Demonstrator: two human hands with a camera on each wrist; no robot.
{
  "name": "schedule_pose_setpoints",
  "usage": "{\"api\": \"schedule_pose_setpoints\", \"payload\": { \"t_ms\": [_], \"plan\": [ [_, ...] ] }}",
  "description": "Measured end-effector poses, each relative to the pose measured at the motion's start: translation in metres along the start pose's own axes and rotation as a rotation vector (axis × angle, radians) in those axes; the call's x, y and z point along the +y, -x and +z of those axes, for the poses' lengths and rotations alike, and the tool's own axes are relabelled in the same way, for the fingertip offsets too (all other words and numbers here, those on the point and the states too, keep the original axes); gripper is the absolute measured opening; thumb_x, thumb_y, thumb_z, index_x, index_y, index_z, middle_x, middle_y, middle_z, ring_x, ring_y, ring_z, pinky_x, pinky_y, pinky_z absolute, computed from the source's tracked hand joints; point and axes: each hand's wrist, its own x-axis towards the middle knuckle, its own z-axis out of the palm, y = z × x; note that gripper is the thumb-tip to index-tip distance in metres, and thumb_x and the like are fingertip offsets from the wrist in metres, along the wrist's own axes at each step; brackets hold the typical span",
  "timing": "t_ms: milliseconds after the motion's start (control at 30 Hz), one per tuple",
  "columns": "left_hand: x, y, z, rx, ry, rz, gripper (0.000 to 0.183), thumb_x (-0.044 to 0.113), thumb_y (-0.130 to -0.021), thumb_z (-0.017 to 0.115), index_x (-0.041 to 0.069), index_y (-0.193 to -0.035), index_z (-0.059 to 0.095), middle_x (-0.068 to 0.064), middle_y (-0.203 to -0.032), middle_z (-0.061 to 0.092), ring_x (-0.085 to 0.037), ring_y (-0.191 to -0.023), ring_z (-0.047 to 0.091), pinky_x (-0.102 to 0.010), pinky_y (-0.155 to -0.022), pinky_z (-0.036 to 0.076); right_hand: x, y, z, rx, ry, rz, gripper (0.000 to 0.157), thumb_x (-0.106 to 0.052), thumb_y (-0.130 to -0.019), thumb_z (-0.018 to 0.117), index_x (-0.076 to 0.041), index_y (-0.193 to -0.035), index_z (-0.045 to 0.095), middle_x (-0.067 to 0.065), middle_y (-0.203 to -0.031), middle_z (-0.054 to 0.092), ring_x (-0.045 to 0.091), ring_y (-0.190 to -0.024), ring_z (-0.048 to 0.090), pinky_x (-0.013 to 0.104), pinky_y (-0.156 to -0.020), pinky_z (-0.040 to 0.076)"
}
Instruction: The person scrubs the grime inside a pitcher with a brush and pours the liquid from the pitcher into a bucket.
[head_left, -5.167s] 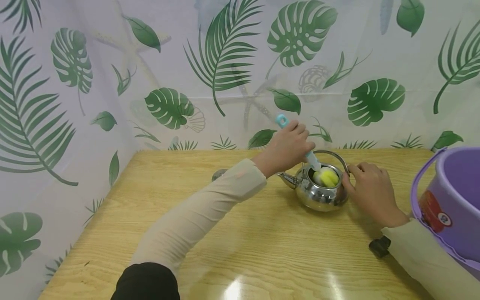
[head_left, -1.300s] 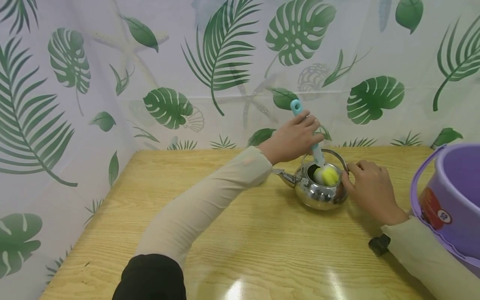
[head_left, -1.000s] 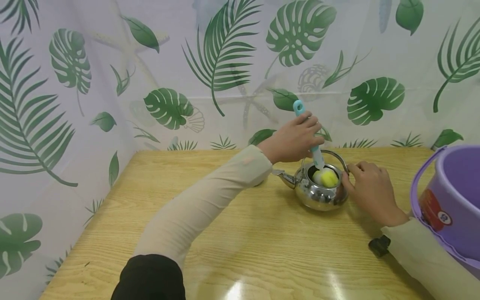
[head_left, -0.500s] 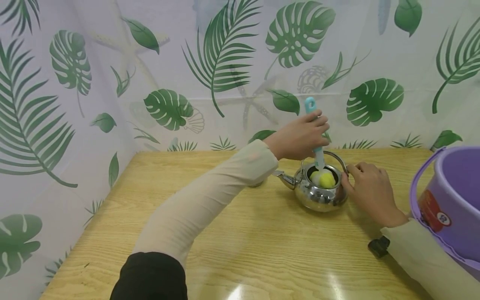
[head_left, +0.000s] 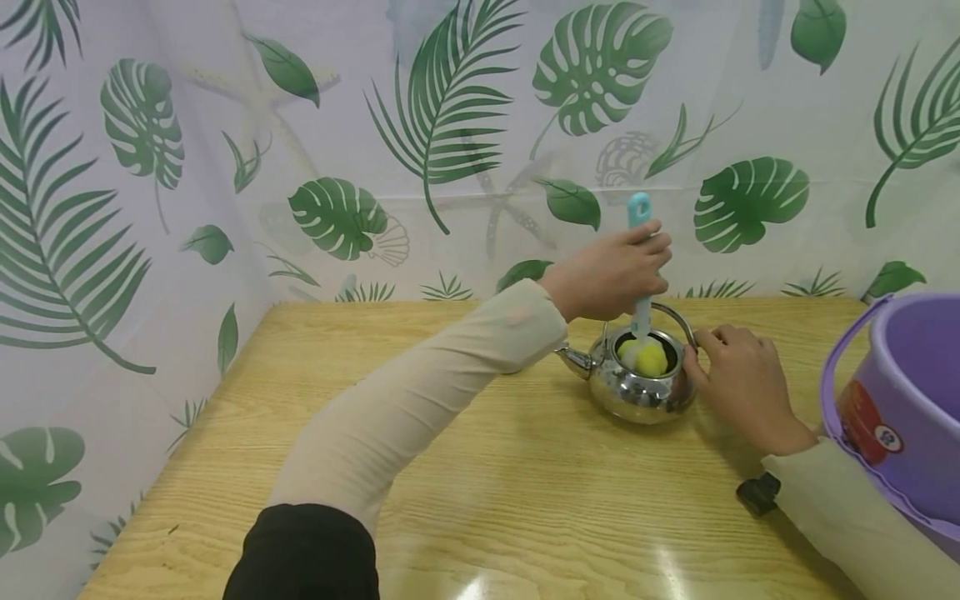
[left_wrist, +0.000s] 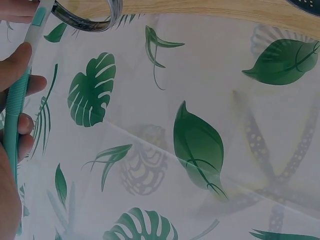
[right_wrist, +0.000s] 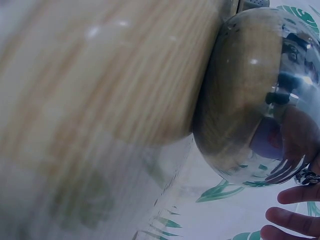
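A shiny steel teapot (head_left: 637,396) stands lidless on the wooden table, its spout pointing left and its hoop handle (head_left: 672,315) raised. My left hand (head_left: 611,271) grips the teal and white handle of a sponge brush (head_left: 639,208), held nearly upright. The yellow and white sponge head (head_left: 651,358) sits inside the pot's mouth. At the pot's right side, my right hand (head_left: 738,379) pinches the lower end of the hoop handle between thumb and fingers. The left wrist view shows fingers wrapped round the brush handle (left_wrist: 19,92); in the right wrist view the pot's mirror-like body (right_wrist: 250,100) fills the right side.
A purple bucket (head_left: 922,400) with its handle hanging down stands at the right, close to the right forearm. Behind the left sleeve lies a small round metal piece, mostly hidden; a dark perforated piece (left_wrist: 307,4) shows in the left wrist view. A leaf-patterned sheet (head_left: 450,250) backs the table.
The brush handle has swung from leaning left to nearly upright, with my left hand shifting right. The sponge has turned within the pot's mouth. My right hand and the teapot stay in place.
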Motion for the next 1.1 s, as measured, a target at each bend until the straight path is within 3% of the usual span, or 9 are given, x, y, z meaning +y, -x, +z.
{"api": "schedule_pose_setpoints", "payload": {
  "t_ms": [300, 433, 600, 1100],
  "plan": [
    [0.003, -0.001, -0.005, 0.004, -0.095, 0.002, 0.029, 0.034, -0.095, 0.051, 0.02, -0.118, 0.061, -0.005, -0.135, 0.053, -0.024, -0.134, 0.035, -0.035, -0.118, 0.013, 0.001, 0.0, 0.001, -0.009, 0.0, 0.003, 0.02, -0.016, -0.082, 0.061, 0.002, -0.087, 0.064, 0.022, -0.081, 0.063, 0.04, -0.073, 0.06, 0.055, -0.061, 0.042],
    [0.004, -0.002, -0.005, 0.023, -0.107, -0.012, 0.024, 0.023, -0.096, 0.047, 0.019, -0.114, 0.063, -0.005, -0.13, 0.056, -0.024, -0.131, 0.038, -0.034, -0.117, 0.014, 0.002, 0.0, 0.001, -0.011, 0.0, 0.003, 0.02, -0.017, -0.082, 0.06, 0.002, -0.087, 0.064, 0.022, -0.081, 0.063, 0.039, -0.073, 0.06, 0.054, -0.061, 0.042],
    [0.006, -0.003, -0.004, 0.014, -0.099, -0.033, 0.026, 0.02, -0.097, 0.045, 0.018, -0.114, 0.064, -0.007, -0.128, 0.057, -0.024, -0.131, 0.038, -0.034, -0.116, 0.015, 0.001, 0.0, 0.002, -0.007, -0.001, 0.001, 0.02, -0.016, -0.082, 0.061, 0.002, -0.088, 0.065, 0.022, -0.08, 0.063, 0.04, -0.072, 0.06, 0.054, -0.06, 0.042],
    [0.022, -0.004, -0.004, -0.032, -0.102, -0.185, 0.027, 0.014, -0.095, 0.044, 0.018, -0.11, 0.067, -0.002, -0.124, 0.062, -0.022, -0.128, 0.041, -0.033, -0.113, 0.018, 0.001, 0.0, 0.001, 0.017, -0.007, -0.01, 0.018, -0.014, -0.08, 0.062, 0.002, -0.087, 0.065, 0.023, -0.079, 0.063, 0.039, -0.071, 0.06, 0.055, -0.059, 0.042]
  ]
}}
